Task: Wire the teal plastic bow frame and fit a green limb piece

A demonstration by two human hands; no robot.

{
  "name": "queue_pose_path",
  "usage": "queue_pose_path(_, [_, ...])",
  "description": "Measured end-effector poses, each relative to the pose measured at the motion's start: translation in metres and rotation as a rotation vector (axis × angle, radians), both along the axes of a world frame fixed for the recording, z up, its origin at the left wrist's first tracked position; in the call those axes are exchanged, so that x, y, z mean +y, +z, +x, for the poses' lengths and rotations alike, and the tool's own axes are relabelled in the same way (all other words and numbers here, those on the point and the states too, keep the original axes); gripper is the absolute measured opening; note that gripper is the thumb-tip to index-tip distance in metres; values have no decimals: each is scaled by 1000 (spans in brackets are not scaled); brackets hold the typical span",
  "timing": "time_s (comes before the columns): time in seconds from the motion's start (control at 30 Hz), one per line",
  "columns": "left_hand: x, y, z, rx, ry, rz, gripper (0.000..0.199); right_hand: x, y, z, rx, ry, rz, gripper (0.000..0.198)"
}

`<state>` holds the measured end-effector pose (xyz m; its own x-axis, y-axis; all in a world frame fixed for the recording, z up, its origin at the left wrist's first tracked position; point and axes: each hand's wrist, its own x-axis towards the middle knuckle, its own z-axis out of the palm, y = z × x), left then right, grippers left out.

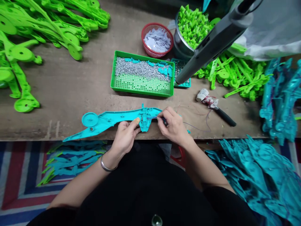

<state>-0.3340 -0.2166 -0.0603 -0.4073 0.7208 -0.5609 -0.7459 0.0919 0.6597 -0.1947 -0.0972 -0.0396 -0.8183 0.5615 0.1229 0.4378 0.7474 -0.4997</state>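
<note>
Two hands are working at the near edge of the surface (94, 81), in the centre of the frame. One blue part (117, 116) is lying lengthwise there, its pointed tip facing lower left and its crosspiece (145, 117) sitting at centre. The left hand (125, 135) is holding the part beside the crosspiece; its grip is closing with the thumb on top and the fingers reaching underneath. The right hand (172, 125) is working over the part's right end; its grip is narrowing to a fingertip pinch on thin wires (152, 117), which are running from the crosspiece. A dark item (165, 122) is showing beneath the right hand, too hidden to identify. Loose wires are trailing rightward across the surface.

At upper centre, a green tray (141, 91) is holding screws (138, 69) and small blue pieces (164, 70). Behind it, a red basket (147, 47) is holding pale pieces (157, 40). A metal bowl (180, 47) of green caps (191, 25) is standing to its right. A tool (225, 116) with a wrapped head is lying right of centre. Green parts (54, 22) are filling the upper left.
</note>
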Motion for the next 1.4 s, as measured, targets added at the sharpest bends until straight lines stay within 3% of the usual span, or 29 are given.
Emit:
queue_pose_path(0.5, [-1,-1,4,26,-10,17,35,-7,-6,-2,-49,14,41,24])
queue_pose_path(0.57, [-7,-2,-3,47,-87,20,35,-8,-8,-4,-74,17,46,26])
queue_pose_path(0.67, [-21,0,-22,110,-356,-70,42,-8,-12,-5,-121,6,53,28])
queue_pose_path(0.73, [-29,4,-36,297,-529,-153,41,-8,-15,-5,-148,12,55,28])
queue_pose_path(0.77, [-32,6,-42,482,-565,-175,38,-7,-16,-5,-161,16,55,28])
queue_pose_path(0.9, [-22,15,-51,1493,-576,-190,30,-6,-14,-7,-235,17,42,28])
queue_pose_path(0.93, [-17,16,-51,1663,-631,-196,28,-5,-12,-8,-256,19,36,28])
queue_pose_path(1.0, [-7,15,-50,1822,-780,-198,25,-5,-6,-11,-307,29,23,28])
queue_pose_path(1.07, [0,13,-49,1825,-864,-168,20,-4,0,-15,-368,42,18,29])
queue_pose_path(1.23, [2,9,-53,1651,-861,-136,9,1,14,-26,-499,90,-36,29])
queue_pose_path(1.4, [-1,4,-59,1541,-774,-97,12,7,14,-25,-335,168,-200,20])
